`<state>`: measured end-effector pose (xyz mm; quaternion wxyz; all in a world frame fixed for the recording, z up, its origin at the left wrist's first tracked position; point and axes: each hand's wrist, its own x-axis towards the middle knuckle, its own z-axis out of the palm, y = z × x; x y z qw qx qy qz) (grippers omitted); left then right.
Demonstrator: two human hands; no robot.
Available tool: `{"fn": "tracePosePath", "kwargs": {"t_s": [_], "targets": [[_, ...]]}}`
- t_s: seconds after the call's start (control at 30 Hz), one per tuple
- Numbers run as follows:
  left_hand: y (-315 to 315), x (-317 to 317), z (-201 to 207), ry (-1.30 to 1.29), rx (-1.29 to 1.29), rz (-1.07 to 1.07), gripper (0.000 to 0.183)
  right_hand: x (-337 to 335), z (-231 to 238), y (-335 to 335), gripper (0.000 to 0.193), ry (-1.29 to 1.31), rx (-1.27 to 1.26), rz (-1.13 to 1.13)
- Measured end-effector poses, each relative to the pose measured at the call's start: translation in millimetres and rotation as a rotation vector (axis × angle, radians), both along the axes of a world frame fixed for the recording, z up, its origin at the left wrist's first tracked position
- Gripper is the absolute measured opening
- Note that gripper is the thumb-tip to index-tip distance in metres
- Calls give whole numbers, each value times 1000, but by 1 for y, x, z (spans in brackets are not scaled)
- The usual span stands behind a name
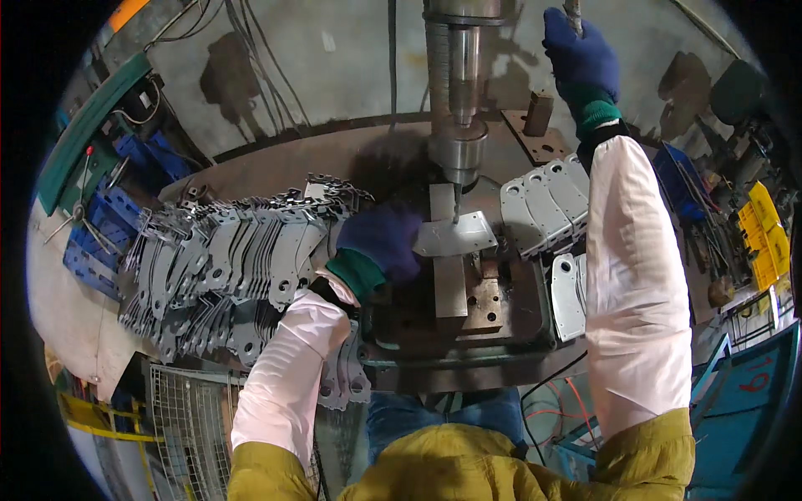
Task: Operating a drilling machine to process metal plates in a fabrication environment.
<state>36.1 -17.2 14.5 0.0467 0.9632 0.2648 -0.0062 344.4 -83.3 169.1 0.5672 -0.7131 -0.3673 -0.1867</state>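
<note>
Plate [464, 237] on the block [449, 290], right under the drill bit [457, 200]. Seemingly touched at its left end by the left hand [387, 238], too blurry to call a grip. Grasping the lever [573, 12] with the right hand [585, 60]. Looks like the drilling step. For the next move, probably gotta stop any twisting and work the lever smoothly.

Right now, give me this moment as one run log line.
left hand: at plate, blurred; right hand: gripping handle; bit: at plate, contact unclear; plate stacks: both sides

Red number [757, 375] on blue bin [748, 422]
</note>
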Motion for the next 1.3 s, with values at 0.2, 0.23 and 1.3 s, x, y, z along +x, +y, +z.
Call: {"fn": "tracePosePath", "kwargs": {"t_s": [0.2, 0.23, 1.3], "targets": [[14, -15, -8, -157, 72, -129, 55, 1, -6, -34, 47, -90, -81, 292], [18, -23, -11, -188, 84, -148, 54, -13, -4, -37, 47, 258, -34, 411], [22, -25, -11, -172, 99, -110, 40, 8, -3, 13, 47, -225, 61, -127]]}}
